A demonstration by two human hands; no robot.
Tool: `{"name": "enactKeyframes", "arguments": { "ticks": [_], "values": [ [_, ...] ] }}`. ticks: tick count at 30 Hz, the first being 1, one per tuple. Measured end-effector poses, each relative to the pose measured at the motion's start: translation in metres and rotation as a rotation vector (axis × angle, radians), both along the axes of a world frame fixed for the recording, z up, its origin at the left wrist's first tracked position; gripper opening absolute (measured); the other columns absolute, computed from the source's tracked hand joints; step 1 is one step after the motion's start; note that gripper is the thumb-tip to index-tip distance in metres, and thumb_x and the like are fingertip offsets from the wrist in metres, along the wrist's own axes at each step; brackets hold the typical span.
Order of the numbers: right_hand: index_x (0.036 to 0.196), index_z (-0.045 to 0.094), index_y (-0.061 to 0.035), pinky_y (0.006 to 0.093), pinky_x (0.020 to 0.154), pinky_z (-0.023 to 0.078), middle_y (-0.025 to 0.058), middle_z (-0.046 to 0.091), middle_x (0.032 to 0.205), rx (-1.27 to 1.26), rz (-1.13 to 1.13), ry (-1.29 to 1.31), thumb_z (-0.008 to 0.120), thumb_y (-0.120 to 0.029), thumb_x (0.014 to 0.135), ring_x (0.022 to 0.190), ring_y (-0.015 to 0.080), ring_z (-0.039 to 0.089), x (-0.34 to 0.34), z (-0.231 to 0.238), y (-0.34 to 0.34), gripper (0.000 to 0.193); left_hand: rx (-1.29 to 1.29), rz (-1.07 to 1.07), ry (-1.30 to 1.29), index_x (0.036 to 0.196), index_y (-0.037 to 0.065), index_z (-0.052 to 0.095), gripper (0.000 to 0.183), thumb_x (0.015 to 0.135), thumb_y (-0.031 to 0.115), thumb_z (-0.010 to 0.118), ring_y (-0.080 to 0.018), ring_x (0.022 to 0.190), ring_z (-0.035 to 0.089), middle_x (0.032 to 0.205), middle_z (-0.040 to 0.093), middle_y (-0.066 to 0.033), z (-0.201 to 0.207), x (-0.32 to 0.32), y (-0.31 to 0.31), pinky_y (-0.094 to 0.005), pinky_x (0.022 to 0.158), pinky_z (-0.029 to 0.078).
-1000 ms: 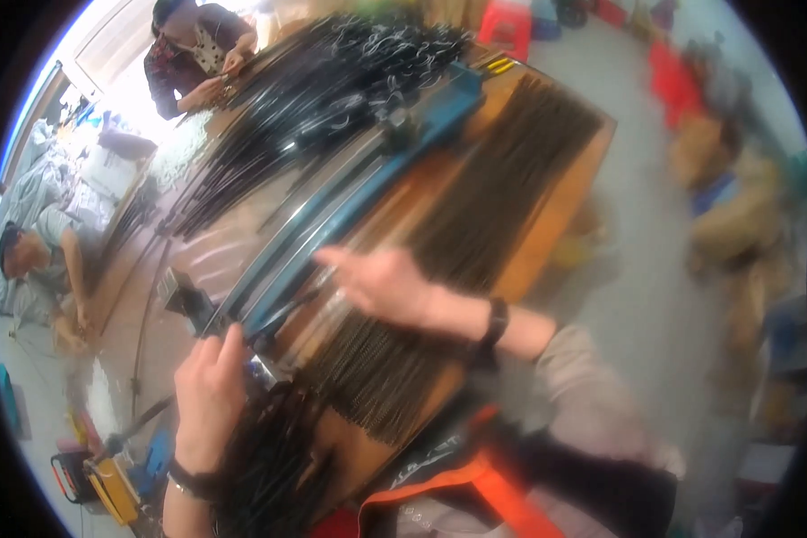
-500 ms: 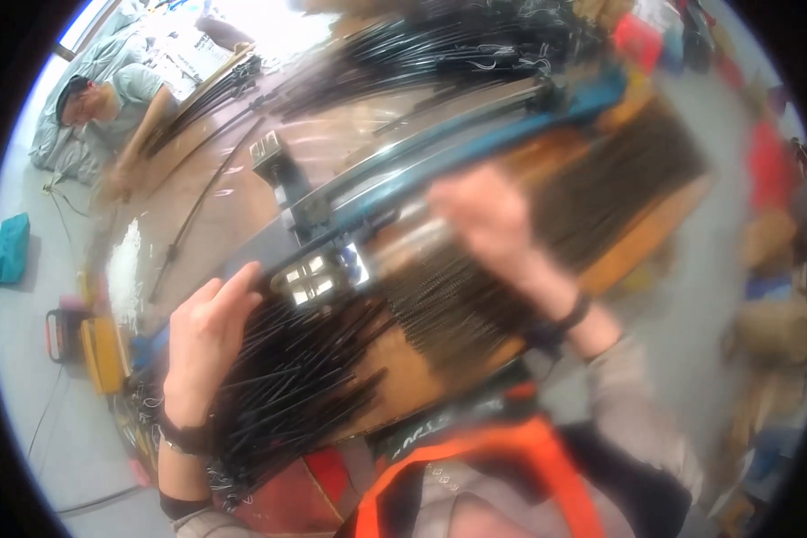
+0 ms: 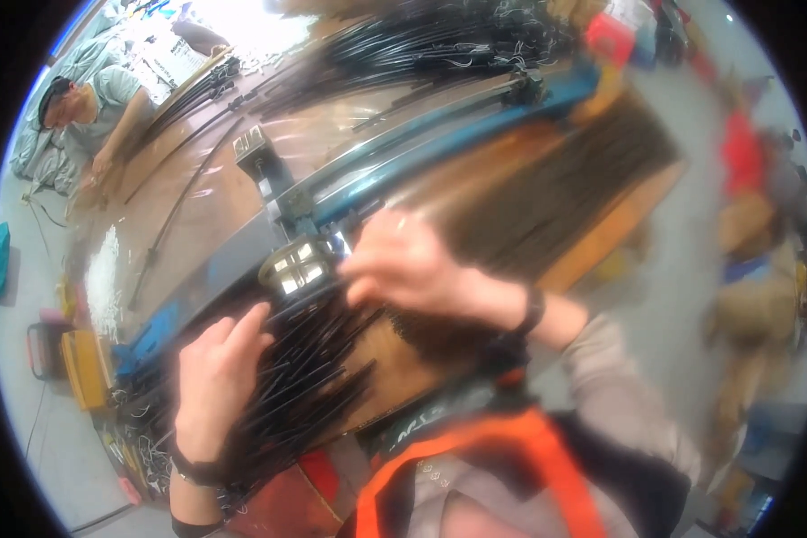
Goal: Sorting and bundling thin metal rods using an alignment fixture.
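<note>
Since the earlier frame, the view is swung so that the blue rail (image 3: 439, 148) is seen running toward the upper right, and the right hand (image 3: 412, 264) is drawn back from the far pile to the middle of the workbench (image 3: 206, 206). That hand is blurred; its fingers are curled, but whether a rod is pinched cannot be told. The left hand (image 3: 211, 381) is laid flat and open on the bundle of thin black rods (image 3: 309, 359) near the bench's near edge, pressing them down. A small metal fixture (image 3: 296, 264) is set just beyond both hands, at the rail's near end. Judged from this, rods are being sorted or fed toward the fixture, and the next move calls for one rod to be singled out while the bundle is held steady. No box or tray is made out; a darker, blurred pile of rods (image 3: 556, 188) is spread loose toward the right edge.
</note>
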State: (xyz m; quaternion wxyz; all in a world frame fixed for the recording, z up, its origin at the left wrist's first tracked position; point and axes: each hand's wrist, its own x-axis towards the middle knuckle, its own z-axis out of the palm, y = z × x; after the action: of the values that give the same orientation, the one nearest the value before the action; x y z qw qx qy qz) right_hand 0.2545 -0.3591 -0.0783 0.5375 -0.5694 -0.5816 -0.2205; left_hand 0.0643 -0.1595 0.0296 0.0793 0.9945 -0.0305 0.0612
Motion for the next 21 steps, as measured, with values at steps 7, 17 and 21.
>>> {"name": "enactKeyframes", "arguments": {
  "ticks": [7,17,21],
  "values": [
    [0.113,0.066,-0.0157,0.0312,0.053,0.044,-0.0014,0.058,0.071,-0.11,-0.133,0.045,0.072,-0.025,0.086,0.06,0.0157,0.053,0.02,-0.032,-0.018,0.029,0.113,0.014,-0.14,0.119,0.007,0.061,0.037,0.083,0.001,0.065,-0.0273,0.065,0.054,0.075,0.052,-0.0123,-0.005,-0.003,0.006,-0.0389,0.059,0.045],
    [0.114,0.066,-0.0088,0.0318,0.058,0.046,0.0058,0.061,0.074,-0.241,-0.31,0.219,0.062,-0.024,0.095,0.064,0.0189,0.058,0.098,-0.057,-0.017,0.025,0.186,0.365,-0.425,0.112,0.001,0.06,0.021,0.092,0.004,0.06,-0.0337,0.077,0.061,0.086,0.061,-0.0187,0.044,-0.034,0.091,-0.0393,0.069,0.048],
    [0.111,0.069,-0.0074,0.0318,0.061,0.047,0.0078,0.064,0.076,-0.426,0.055,0.78,0.062,-0.021,0.095,0.068,0.0197,0.061,0.076,-0.001,0.061,0.022,0.114,0.417,-0.449,0.109,-0.002,0.061,0.018,0.094,0.007,0.06,-0.0311,0.077,0.063,0.087,0.063,-0.0209,0.045,-0.034,0.093,-0.0373,0.069,0.049]
  ]
}}
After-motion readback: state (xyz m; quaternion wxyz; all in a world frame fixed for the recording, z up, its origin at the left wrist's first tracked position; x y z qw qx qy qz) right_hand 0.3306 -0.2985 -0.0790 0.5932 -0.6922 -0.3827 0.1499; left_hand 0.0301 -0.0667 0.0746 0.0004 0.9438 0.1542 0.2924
